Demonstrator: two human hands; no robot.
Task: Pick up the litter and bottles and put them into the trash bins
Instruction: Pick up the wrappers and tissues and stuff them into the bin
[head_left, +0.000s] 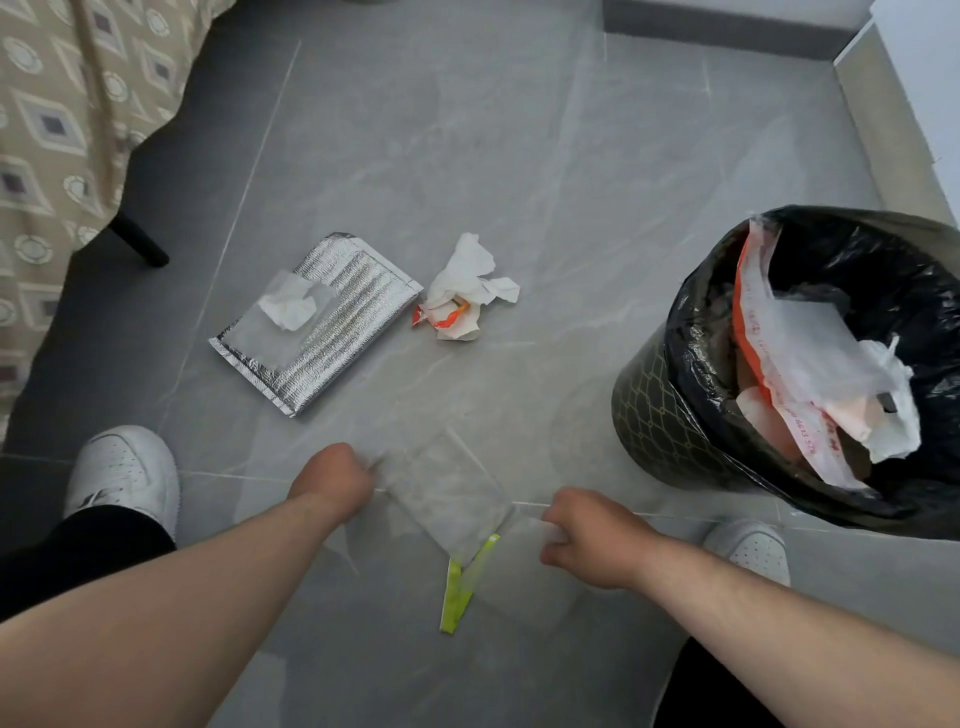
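Trash bin (670, 415) with a black liner stands on the grey floor (519, 156), already holding white and orange plastic bags and crumpled paper. Left of the bin, your left hand (332, 480) and right hand (587, 540) are both closed, each pinching an end of a clear plastic bag (447, 493) with a yellow-green strip. Farther left of the bin lie a silver foil mailer (343, 312) and a crumpled wrapper (465, 291).
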